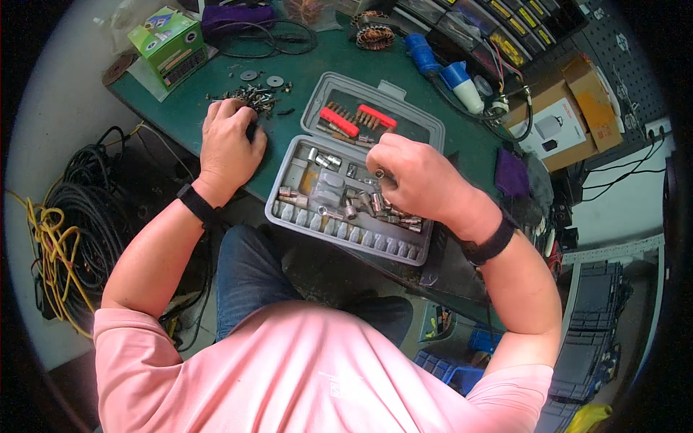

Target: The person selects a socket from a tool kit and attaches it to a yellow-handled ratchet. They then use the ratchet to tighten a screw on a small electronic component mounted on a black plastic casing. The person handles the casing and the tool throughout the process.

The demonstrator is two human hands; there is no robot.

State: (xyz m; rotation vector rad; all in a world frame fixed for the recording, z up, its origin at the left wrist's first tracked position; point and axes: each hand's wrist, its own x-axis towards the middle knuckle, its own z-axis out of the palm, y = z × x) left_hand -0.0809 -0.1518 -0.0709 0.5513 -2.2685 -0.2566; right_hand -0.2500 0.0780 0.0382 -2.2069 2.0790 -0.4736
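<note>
My right hand (422, 177) is over the right part of a grey plastic socket case (273, 206), its fingers closed on a small metal socket (380, 174). Loose silver sockets (351, 209) lie jumbled in the tray below it, and several more stand in a row along the front edge. In the raised lid, red bit holders (339, 121) carry brass-coloured bits. My left hand (232, 141) rests on the table beside a heap of small screws (260, 97). Its fingers bend down with the thumb apart, and nothing shows in them; the fingertips are partly hidden.
The green tabletop (289, 61) also holds a green box (170, 47), two flat washers (274, 81), a copper-wound coil (375, 35) and blue plugs (458, 83). Parts drawers and a cardboard box (556, 126) stand far right. Coiled black cables (86, 209) lie at left.
</note>
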